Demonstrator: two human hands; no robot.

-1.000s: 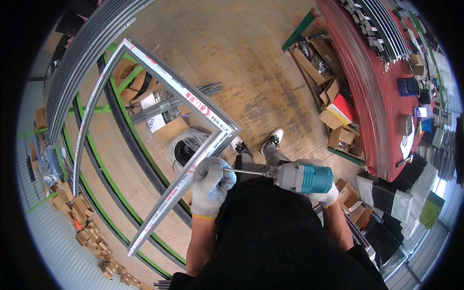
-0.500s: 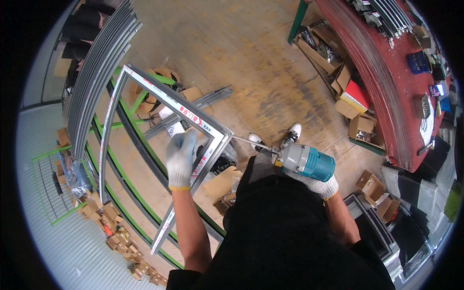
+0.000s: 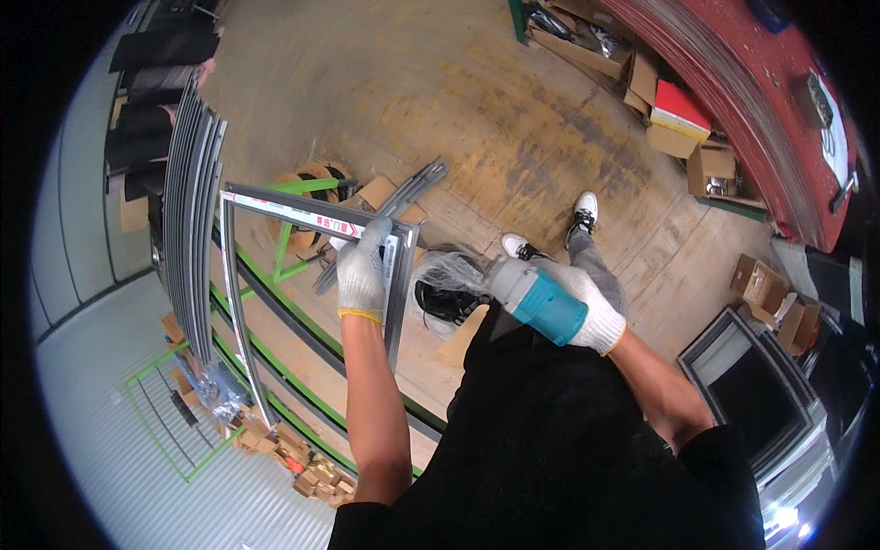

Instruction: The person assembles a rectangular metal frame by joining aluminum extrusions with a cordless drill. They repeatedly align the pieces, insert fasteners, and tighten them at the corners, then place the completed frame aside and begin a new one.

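Two grips: left hand point(image 3: 360, 280) clamped on frame point(image 3: 284, 211) near its corner; right hand point(image 3: 599, 314) closed round teal power tool point(image 3: 548, 307), right of frame.

The fingers of the right hand's grip point(image 3: 600, 316) are out of my sight behind the teal power tool point(image 3: 550, 308), and I can't see the tool's front tip. The left hand's grip point(image 3: 362, 275) covers part of the grey-and-white frame point(image 3: 291, 213), whose print blurs. I can't tell what black thing point(image 3: 440, 301) sits in the clear plastic point(image 3: 463, 270). The red surface point(image 3: 742, 55) runs out of view, upper right.
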